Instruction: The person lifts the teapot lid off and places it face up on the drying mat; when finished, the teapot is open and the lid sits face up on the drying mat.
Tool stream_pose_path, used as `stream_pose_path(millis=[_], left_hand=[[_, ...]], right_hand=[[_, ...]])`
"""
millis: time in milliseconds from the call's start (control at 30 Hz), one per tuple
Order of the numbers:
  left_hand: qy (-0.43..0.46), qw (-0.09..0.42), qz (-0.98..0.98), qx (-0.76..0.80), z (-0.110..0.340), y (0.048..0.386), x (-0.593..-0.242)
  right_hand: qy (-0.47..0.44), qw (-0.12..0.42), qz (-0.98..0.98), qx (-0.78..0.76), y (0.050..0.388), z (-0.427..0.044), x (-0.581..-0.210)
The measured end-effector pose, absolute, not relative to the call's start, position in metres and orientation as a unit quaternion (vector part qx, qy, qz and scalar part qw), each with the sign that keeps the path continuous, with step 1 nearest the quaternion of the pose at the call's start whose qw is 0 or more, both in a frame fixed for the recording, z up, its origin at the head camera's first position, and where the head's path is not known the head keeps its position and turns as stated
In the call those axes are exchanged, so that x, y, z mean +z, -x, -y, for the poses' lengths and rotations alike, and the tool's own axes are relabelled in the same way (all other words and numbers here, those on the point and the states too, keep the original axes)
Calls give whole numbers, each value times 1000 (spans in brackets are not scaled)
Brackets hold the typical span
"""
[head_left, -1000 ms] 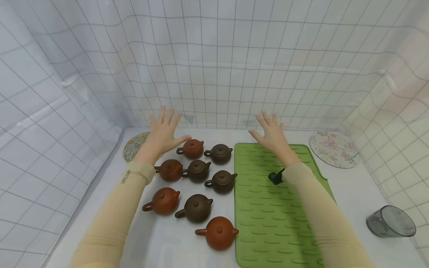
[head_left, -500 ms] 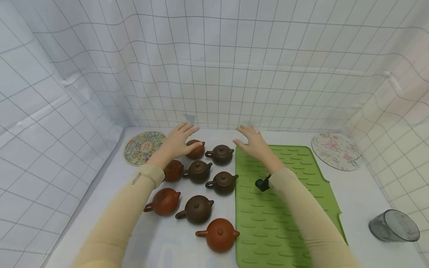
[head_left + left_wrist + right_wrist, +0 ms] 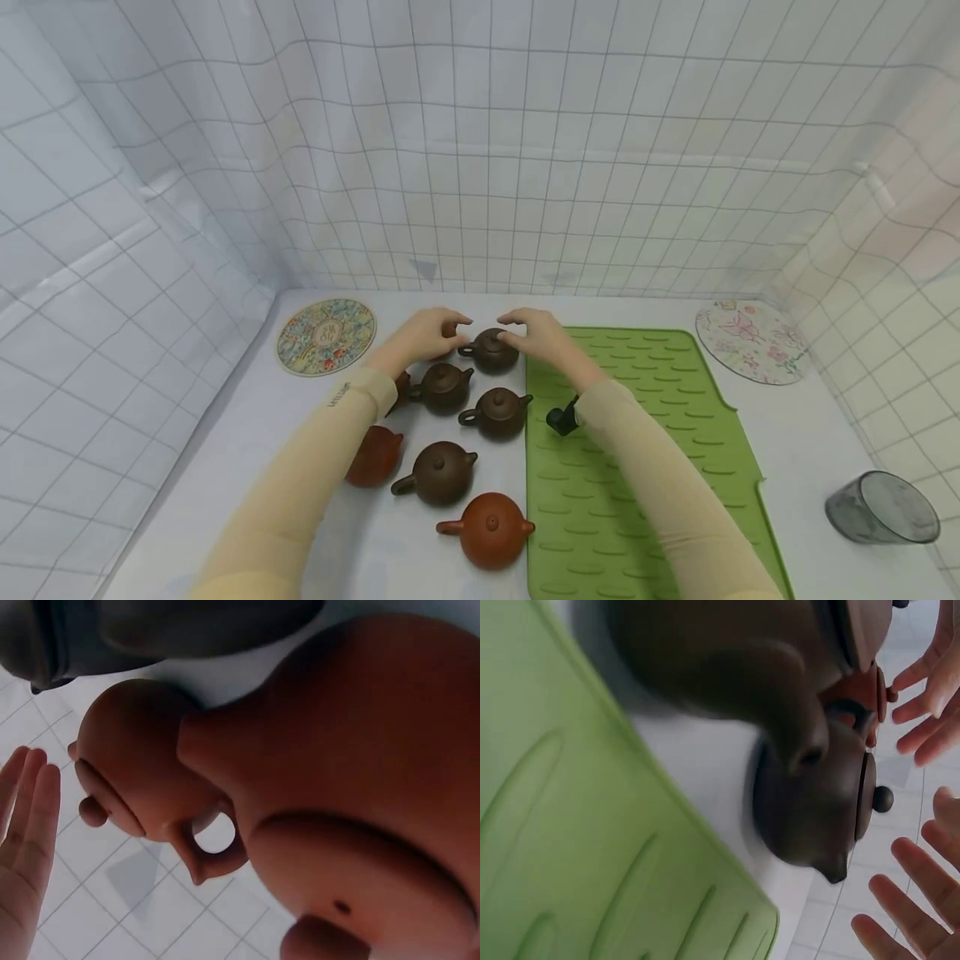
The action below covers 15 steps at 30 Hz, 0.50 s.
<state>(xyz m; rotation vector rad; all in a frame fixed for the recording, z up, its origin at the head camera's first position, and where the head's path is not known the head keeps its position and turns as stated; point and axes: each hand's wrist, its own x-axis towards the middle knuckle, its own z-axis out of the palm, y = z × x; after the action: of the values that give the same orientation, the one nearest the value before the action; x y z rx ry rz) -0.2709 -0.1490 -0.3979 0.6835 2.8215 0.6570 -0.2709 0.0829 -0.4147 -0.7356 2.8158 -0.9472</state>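
Seemingly poised for grasping, with left hand and right hand loose-fingered, empty, flanking the round dark-brown clay teapot at the back of the white desk. Probably calls for closing gently inward.

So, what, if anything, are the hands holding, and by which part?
Nothing is held: left hand and right hand hover clear of the farthest dark teapot.

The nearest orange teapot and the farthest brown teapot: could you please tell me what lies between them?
In the head view, another brown teapot lies between the nearest orange teapot and the farthest brown teapot.
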Motion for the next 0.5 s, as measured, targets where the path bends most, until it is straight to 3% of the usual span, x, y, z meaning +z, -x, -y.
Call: stream_pose_path(millis=[300, 500], left_hand=[[-201, 137, -941, 237, 144, 273, -407], [-189, 136, -944, 234, 144, 275, -415]], right_hand=[[238, 44, -924, -297, 275, -66, -418], [229, 41, -933, -276, 278, -58, -421]])
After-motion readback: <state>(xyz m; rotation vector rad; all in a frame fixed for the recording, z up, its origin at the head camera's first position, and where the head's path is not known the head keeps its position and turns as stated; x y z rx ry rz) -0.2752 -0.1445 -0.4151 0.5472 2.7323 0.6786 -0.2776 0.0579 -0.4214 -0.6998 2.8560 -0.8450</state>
